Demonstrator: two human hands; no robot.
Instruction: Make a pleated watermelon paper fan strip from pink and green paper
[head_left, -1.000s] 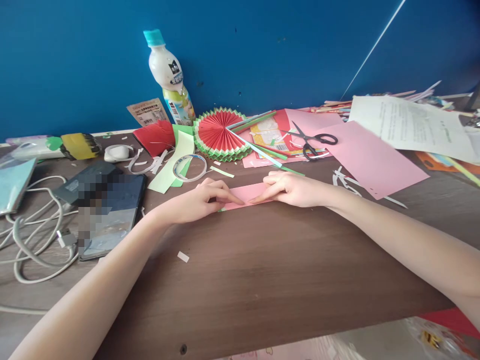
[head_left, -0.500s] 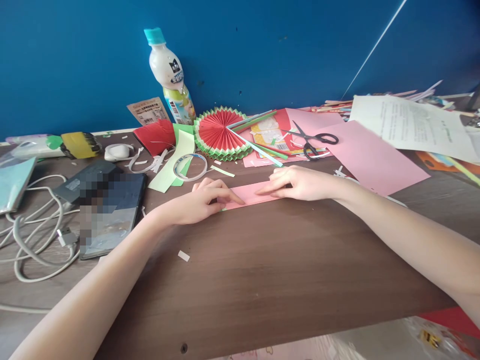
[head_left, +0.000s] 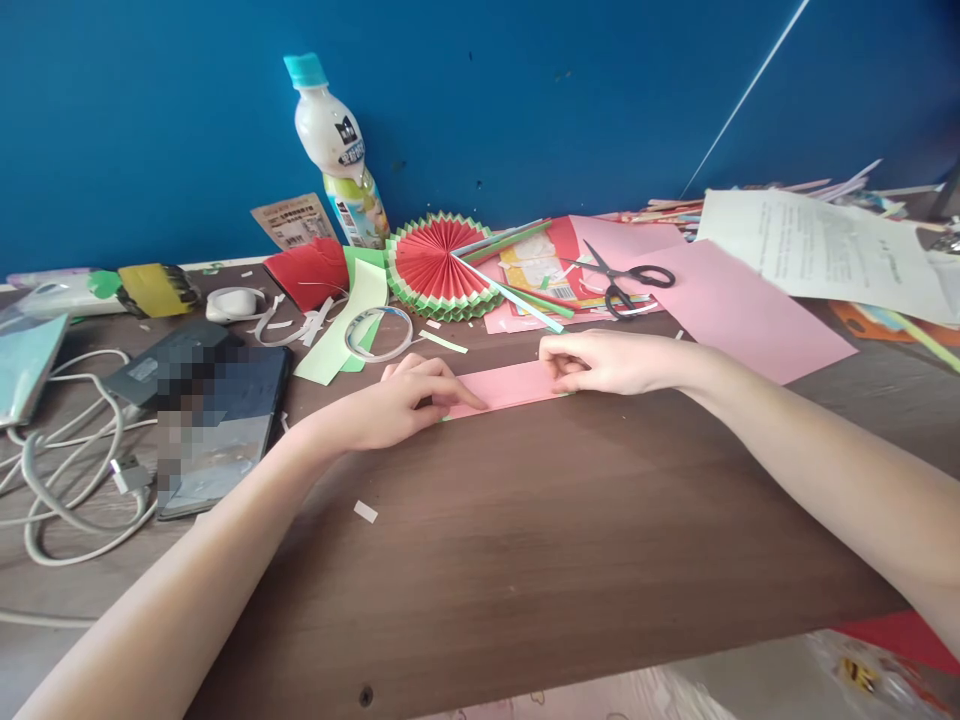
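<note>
A folded pink paper strip lies flat on the table, with a little green showing at its near edge. My left hand covers the left end, its index fingertip pressing on the strip and the thumb by the near edge. At the right end, my right hand has its fingers curled in a pinch on the paper. Behind the strip stands a pleated red, white and green paper fan. Black-handled scissors lie open beyond my right hand, beside a pink sheet.
A roll of tape and pale green paper lie behind my left hand. A bottle leans near the blue wall. To the left are a dark phone-like device and white cables. A printed sheet lies far right.
My right hand has shifted slightly right along the strip, and its stretched index finger has curled into a pinch at the right end. My left hand stays in place.
</note>
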